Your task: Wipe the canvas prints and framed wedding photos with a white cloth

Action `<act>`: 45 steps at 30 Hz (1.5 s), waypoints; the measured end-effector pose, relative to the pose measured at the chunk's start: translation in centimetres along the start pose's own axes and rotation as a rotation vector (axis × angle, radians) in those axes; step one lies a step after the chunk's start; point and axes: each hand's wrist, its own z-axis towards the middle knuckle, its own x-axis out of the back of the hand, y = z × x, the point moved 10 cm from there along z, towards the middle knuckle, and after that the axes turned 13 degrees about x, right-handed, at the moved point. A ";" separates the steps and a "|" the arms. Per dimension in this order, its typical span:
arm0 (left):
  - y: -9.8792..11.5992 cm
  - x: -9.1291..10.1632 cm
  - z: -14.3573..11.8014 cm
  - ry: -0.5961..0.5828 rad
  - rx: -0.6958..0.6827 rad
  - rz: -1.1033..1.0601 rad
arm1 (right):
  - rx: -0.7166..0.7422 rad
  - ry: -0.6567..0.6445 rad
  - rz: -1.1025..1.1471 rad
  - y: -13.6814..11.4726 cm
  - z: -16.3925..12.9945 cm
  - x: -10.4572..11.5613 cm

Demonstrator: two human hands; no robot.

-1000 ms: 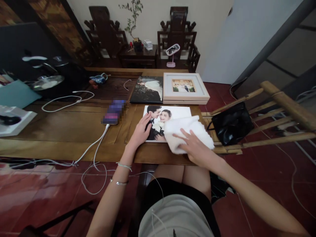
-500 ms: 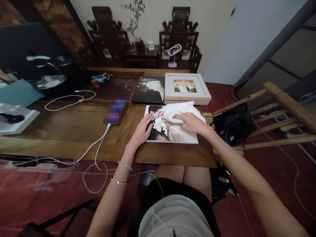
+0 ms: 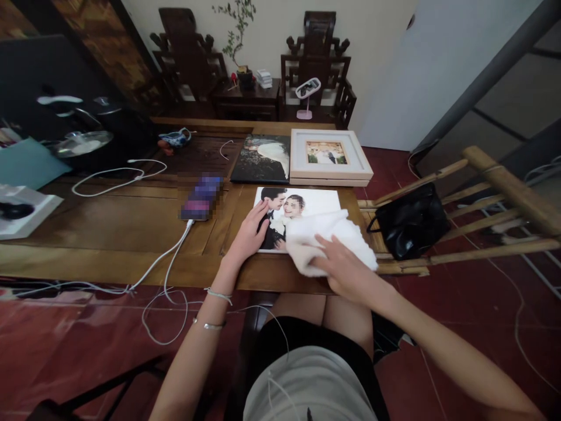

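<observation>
**White cloth lying over a wedding print at the table's near edge**

The right hand (image 3: 346, 270) is pressing flat, fingers spread and slightly curled, on a white cloth (image 3: 328, 237), not gripping it so much as pinning it under the palm. The cloth is looking thick and fluffy, bunched into soft folds, and it is covering the lower right part of a photo print (image 3: 307, 202) while spilling past the print's near edge. The left hand (image 3: 250, 234) is lying open on the print's left side, fingertips resting on the picture and holding nothing, simply bearing down on the surface.

The print is a glossy, frameless panel with a white background, showing a couple in wedding dress: a dark suit on the left, a white gown and bouquet beside it. It is lying flat on the wooden table (image 3: 109, 228), near the front edge and right in front of the person.

Just behind it, a dark print (image 3: 262, 158) and a pale framed picture (image 3: 329, 155) are sitting side by side. A phone (image 3: 201, 197) with a white cable (image 3: 169, 263) is lying to the left, and a black bag (image 3: 412, 219) is resting on a bamboo chair (image 3: 504, 193) to the right.
</observation>
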 end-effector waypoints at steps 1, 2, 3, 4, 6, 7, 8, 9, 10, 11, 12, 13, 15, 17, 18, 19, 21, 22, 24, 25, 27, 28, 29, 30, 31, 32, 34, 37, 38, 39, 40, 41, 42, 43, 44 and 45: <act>0.0 0.0 0.0 0.000 0.000 -0.003 | 0.024 -0.016 0.023 -1.2 -0.7 -0.3; 0.0 0.0 0.0 0.001 -0.001 -0.006 | 0.045 -0.028 0.048 -2.2 -1.2 -0.3; 0.0 0.0 -0.1 0.002 -0.004 -0.007 | 0.060 -0.036 0.072 -2.8 -1.5 -0.3; 0.1 0.1 -0.1 0.004 -0.006 -0.007 | 0.061 -0.038 0.089 -2.9 -1.6 -0.1; 0.1 0.1 -0.1 0.007 -0.011 -0.006 | 0.022 -0.034 0.099 -1.7 -1.1 0.6; 0.1 0.2 -0.1 0.007 -0.011 -0.006 | -0.009 -0.034 0.091 -0.6 -0.5 1.0; 0.1 0.2 -0.1 0.005 -0.011 -0.007 | -0.040 -0.032 0.075 0.8 0.2 1.4; 0.1 0.2 -0.1 0.002 -0.012 -0.007 | -0.065 -0.026 0.054 2.2 1.1 1.8; 0.1 0.1 -0.1 -0.001 -0.013 -0.008 | -0.082 -0.017 0.032 3.6 2.1 2.2; 0.1 0.1 -0.1 -0.003 -0.014 -0.009 | -0.091 0.002 0.012 5.0 3.1 2.7; 0.2 0.1 -0.1 -0.004 -0.016 -0.008 | -0.094 0.025 -0.004 6.2 4.1 3.2; 0.2 0.1 -0.1 -0.005 -0.018 -0.006 | -0.093 0.051 -0.017 7.3 5.1 3.6; 0.3 0.2 -0.1 -0.006 -0.019 -0.005 | -0.094 0.093 -0.038 9.0 6.6 4.2; 0.3 0.2 -0.2 -0.007 -0.018 -0.006 | -0.086 0.111 -0.070 9.8 7.7 4.4; 0.3 0.2 -0.2 -0.007 -0.018 -0.008 | -0.082 0.111 -0.089 9.9 8.0 4.2; 0.3 0.2 -0.2 -0.005 -0.018 -0.010 | -0.080 0.107 -0.107 9.7 8.1 4.0; 0.4 0.2 -0.2 -0.003 -0.021 -0.016 | -0.091 0.087 -0.122 8.9 7.6 3.2; 0.3 0.2 -0.2 -0.004 -0.022 -0.020 | -0.102 0.077 -0.118 8.3 7.1 2.7; 0.3 0.2 -0.2 -0.008 -0.022 -0.024 | -0.104 0.058 -0.093 6.3 5.5 1.7; 0.3 0.1 -0.2 -0.008 -0.021 -0.022 | -0.089 0.051 -0.077 5.0 4.6 1.2; 0.2 0.2 -0.2 -0.002 -0.015 -0.015 | -0.041 0.033 -0.040 2.0 2.8 0.6; 0.2 0.2 -0.2 0.002 -0.012 -0.012 | -0.016 0.019 -0.018 0.6 1.9 0.3; 0.2 0.2 -0.2 0.006 -0.012 -0.011 | 0.006 0.000 0.005 -0.7 1.1 0.1; 0.3 0.3 -0.2 0.007 -0.014 -0.011 | 0.023 -0.019 0.026 -1.7 0.5 0.0; 0.3 0.3 -0.2 0.007 -0.017 -0.013 | 0.032 -0.036 0.042 -2.3 0.1 0.1; 0.4 0.3 -0.3 0.006 -0.021 -0.014 | 0.035 -0.052 0.052 -2.6 0.0 0.2; 0.5 0.3 -0.3 0.005 -0.024 -0.016 | 0.016 -0.073 0.054 -2.1 0.4 0.7; 0.3 0.2 -0.2 -0.002 -0.016 -0.020 | -0.047 -0.065 0.026 1.0 2.5 1.8; 0.3 0.2 -0.1 -0.006 -0.015 -0.024 | -0.068 -0.054 0.014 2.3 3.5 2.2; 0.2 0.1 -0.1 -0.009 -0.015 -0.027 | -0.088 -0.039 0.002 3.5 4.5 2.6; 0.2 0.1 -0.1 -0.011 -0.015 -0.029 | -0.101 -0.022 -0.008 4.7 5.5 3.0; 0.2 0.1 -0.1 -0.012 -0.017 -0.030 | -0.110 0.001 -0.015 5.8 6.5 3.4; 0.2 0.1 -0.1 -0.013 -0.018 -0.029 | -0.114 0.027 -0.020 6.7 7.4 3.7; 0.3 0.1 -0.1 -0.011 -0.019 -0.028 | -0.118 0.055 -0.026 7.5 8.2 4.1; 0.3 0.2 -0.1 -0.008 -0.021 -0.026 | -0.124 0.083 -0.032 8.2 8.9 4.4; 0.4 0.2 -0.2 -0.005 -0.024 -0.026 | -0.134 0.105 -0.041 8.7 9.5 4.5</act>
